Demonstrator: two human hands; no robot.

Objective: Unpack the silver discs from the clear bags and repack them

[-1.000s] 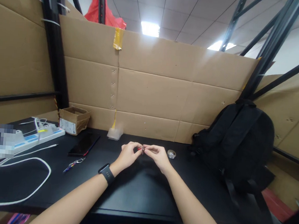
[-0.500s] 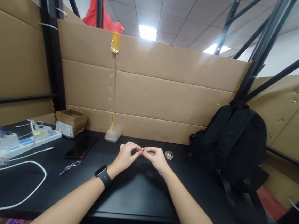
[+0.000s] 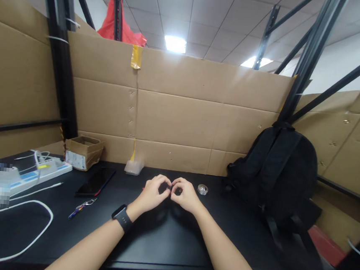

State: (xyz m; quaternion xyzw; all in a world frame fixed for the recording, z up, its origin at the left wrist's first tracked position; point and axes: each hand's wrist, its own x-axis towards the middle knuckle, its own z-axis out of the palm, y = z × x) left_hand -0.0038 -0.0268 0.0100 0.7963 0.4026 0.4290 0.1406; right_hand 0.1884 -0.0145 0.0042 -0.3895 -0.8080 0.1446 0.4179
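Observation:
Over the middle of the black table, my left hand and my right hand meet at the fingertips. Each has thumb and fingers curled into a rounded pinch. Whatever they hold there is too small or too hidden to name. A tiny red bit peeks out beside the left hand's outer edge; its kind is unclear. Just right of the right hand lies a roll of clear tape. A dark smartwatch is strapped on my left wrist.
On the left are a phone, keys, an open cardboard box, a power strip and a white cable. A clear plastic packet lies at the back. A black backpack stands right. Cardboard walls the table.
My fingers have rounded into wider loops, still meeting at the tips. The red piece between the left fingers now shows only at that hand's outer side. The camera view has shifted slightly.

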